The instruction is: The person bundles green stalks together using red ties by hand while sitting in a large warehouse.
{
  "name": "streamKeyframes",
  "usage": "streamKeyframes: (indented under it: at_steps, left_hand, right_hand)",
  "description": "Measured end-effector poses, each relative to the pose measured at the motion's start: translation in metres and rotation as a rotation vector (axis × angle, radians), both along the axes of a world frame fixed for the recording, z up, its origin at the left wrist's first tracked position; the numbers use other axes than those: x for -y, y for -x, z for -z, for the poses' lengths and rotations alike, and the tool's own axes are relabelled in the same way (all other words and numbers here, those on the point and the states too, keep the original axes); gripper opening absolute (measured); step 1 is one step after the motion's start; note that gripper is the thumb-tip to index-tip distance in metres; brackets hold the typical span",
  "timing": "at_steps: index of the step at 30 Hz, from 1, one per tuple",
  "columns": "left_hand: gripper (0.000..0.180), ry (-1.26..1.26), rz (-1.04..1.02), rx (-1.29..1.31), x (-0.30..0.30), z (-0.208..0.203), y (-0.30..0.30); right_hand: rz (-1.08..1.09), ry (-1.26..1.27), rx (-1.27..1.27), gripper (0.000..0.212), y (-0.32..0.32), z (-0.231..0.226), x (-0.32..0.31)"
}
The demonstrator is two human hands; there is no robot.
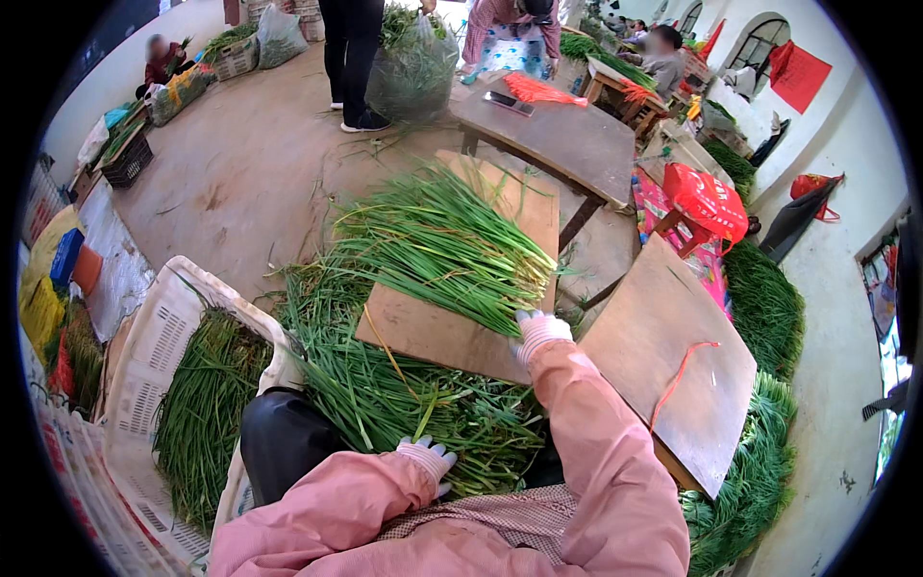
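Note:
A broad bunch of long green chives (447, 245) lies spread over a wooden board (423, 332), pale stem ends to the right and leaf tips to the left. At its near right edge, my right hand (532, 325), in a whitish glove, is closed on some stems, its fingers partly hidden. My left hand (433, 456), also gloved, rests low in front of me on a heap of loose leaves (481, 423), fingers apart. A yellowish leaf crosses close to its fingertips.
A white plastic crate (144, 413) holding greens stands at left. To the right, a second board (663, 356) carries a red tie (685, 380); more greens (745, 490) are below it. Beyond is a low table (553, 139) with a phone (509, 103) and orange ties (538, 89). Other people are farther back.

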State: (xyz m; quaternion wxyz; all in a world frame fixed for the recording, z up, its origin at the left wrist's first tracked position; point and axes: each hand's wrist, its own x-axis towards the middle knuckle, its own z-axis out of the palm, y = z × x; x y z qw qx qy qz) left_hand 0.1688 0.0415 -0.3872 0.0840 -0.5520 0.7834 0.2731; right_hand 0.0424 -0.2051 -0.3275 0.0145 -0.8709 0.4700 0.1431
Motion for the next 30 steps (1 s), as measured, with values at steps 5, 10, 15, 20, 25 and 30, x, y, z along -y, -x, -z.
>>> streamKeyframes:
  at_steps: [5,10,15,20,25,30]
  left_hand:
    - [0.037,0.386,-0.066,-0.263,0.031,-0.032,-0.002]
    - [0.036,0.476,-0.135,-0.428,0.088,-0.035,-0.03]
    - [0.045,0.156,-0.186,0.02,0.056,-0.039,-0.035]
    - [0.027,0.527,-0.132,-0.195,0.013,-0.081,-0.028]
    - [0.023,0.165,-0.35,-0.796,0.003,-0.077,-0.025]
    - [0.073,-0.275,-0.955,-1.454,0.014,-0.045,0.004]
  right_hand:
    - [-0.134,-0.06,-0.126,0.025,-0.01,0.023,-0.019]
    - [0.008,0.036,0.178,0.025,-0.002,0.011,0.009]
    - [0.044,0.16,1.179,0.015,0.037,0.012,0.044]
    - [0.913,-0.974,1.207,0.017,0.065,-0.008,0.016]
    - [0.971,-1.279,1.43,0.027,0.077,0.003,-0.035]
    - [0.711,-1.085,1.535,0.03,0.066,0.029,-0.121]
